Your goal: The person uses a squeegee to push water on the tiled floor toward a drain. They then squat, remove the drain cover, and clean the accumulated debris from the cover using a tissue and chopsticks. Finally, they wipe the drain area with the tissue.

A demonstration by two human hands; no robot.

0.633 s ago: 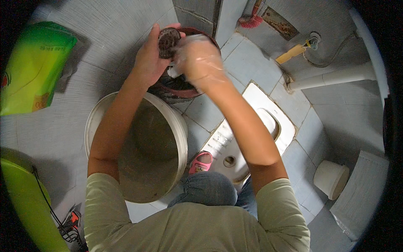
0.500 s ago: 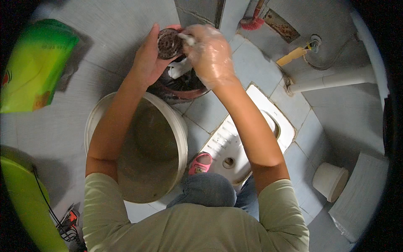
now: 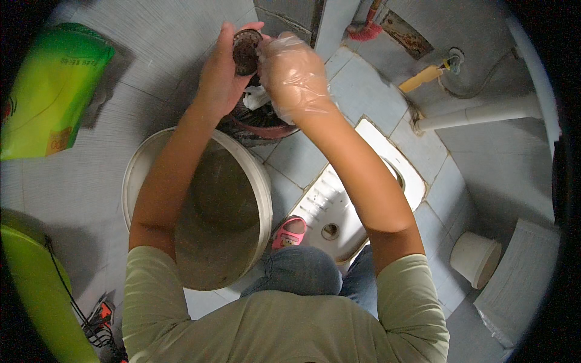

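Observation:
In my bare left hand [image 3: 227, 72] is a dark, dirty round drain strainer [image 3: 247, 53], held by its edge with the thumb along one side and its round face turned up. My right hand [image 3: 293, 72], in a clear plastic glove, presses its curled fingers to the strainer's right edge. Whatever those fingers pinch is hidden from me. Below both hands stands a reddish-brown bin [image 3: 266, 130] lined with a black bag, with crumpled white tissue [image 3: 255, 98] in it.
A large white bucket [image 3: 264, 199] stands under my left forearm. A white squat toilet [image 3: 321, 202] lies to the right, with a small white bucket [image 3: 469, 257] beyond it. A pipe [image 3: 478, 118] and a red brush [image 3: 365, 31] are along the wall. A green package [image 3: 57, 85] hangs left.
Both hands have shifted slightly, and the strainer is tilted and a little higher. The small white piece that showed at my right fingertips is now out of sight.

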